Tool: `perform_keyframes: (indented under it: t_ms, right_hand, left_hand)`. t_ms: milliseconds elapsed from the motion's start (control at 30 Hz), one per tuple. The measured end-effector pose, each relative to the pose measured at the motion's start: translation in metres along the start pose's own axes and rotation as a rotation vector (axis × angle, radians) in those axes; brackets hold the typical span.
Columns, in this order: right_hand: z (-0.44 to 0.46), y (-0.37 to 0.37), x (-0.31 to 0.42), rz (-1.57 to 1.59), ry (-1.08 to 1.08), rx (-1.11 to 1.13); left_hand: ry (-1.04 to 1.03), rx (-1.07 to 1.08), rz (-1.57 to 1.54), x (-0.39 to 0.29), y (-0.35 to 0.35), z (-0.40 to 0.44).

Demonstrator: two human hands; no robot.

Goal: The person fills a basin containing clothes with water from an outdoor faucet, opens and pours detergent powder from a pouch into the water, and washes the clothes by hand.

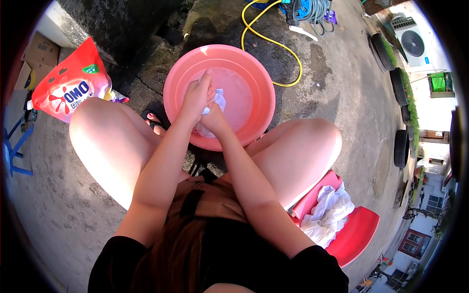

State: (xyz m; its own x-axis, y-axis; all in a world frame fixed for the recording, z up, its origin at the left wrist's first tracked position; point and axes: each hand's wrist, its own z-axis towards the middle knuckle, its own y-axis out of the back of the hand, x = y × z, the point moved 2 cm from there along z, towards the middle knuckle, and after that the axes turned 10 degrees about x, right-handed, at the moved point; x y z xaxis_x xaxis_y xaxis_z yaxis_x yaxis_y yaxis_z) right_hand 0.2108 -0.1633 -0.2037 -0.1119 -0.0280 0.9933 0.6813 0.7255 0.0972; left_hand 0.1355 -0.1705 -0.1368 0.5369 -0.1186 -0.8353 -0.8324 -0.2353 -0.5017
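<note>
Over a pink plastic basin (267, 93) with shallow, cloudy water, both hands are closed close together on a small wet white cloth (219, 100). My left hand (199, 95) is the farther one, its fingers wrapped around the upper part of the cloth. Nearer to my body, my right hand (213, 118) grips the lower part. Most of the cloth is hidden inside the hands, and a piece shows between them and to their right. The basin stands on the ground between my knees.
A red OMO detergent bag (73, 90) stands at the left. White fabric (328, 215) lies on a red container (359, 234) at the lower right. Behind the basin, a yellow hose (286, 49) leads to a blue hose reel (310, 10). A blue stool (19, 146) is at far left.
</note>
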Motion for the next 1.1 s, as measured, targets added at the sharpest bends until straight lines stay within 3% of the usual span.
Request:
perform_keyframes:
  t_ms: [100,200,400,500,600,700,833,1033,1100]
  right_hand:
    - [-0.003,-0.002,-0.005,0.126,-0.241,-0.021]
    - [-0.003,-0.006,-0.006,-0.020,-0.073,-0.121]
    - [-0.004,-0.007,0.005,-0.056,-0.110,-0.079]
    - [-0.003,0.000,0.024,-0.217,-0.300,-0.128]
    - [0.007,0.009,0.001,-0.200,-0.137,-0.266]
    - [0.009,0.038,0.010,0.173,-0.332,-0.305]
    - [0.005,0.068,0.036,0.623,-0.217,-0.480]
    - [-0.014,0.082,0.110,0.708,0.033,-0.265]
    - [-0.021,0.083,0.124,0.695,0.090,-0.224]
  left_hand:
    - [-0.023,-0.008,0.007,0.001,0.003,0.002]
    - [0.000,-0.038,-0.036,0.000,0.003,0.003]
    - [0.040,-0.053,-0.054,-0.004,0.003,0.002]
    - [0.007,0.040,-0.137,-0.002,0.014,0.005]
    - [-0.097,0.060,-0.116,0.001,0.014,0.011]
    - [0.012,-0.076,-0.148,-0.004,0.013,0.011]
    - [0.185,0.030,0.384,0.014,0.045,0.016]
    - [0.111,0.301,1.036,0.074,0.045,0.020]
    - [0.087,0.292,0.989,0.078,0.038,0.017]
